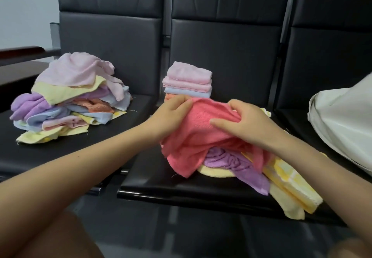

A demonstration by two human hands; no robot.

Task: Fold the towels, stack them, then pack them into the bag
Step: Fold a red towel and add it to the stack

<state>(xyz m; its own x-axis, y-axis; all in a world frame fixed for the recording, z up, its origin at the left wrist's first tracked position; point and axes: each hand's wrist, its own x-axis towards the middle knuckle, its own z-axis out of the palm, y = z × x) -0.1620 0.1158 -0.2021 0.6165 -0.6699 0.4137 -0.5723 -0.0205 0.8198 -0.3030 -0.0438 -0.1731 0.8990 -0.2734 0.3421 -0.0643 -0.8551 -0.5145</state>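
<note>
I am gripping the coral towel (pixel 193 135) in my left hand (pixel 171 112) and right hand (pixel 247 122), starting its fold; next I am judging it needs spreading flat near the seat's front edge.

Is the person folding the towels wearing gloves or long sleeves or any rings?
No. Both arms are bare, with no sleeve in view. The left hand and right hand have no gloves, and no rings, watch or bracelets show.
</note>
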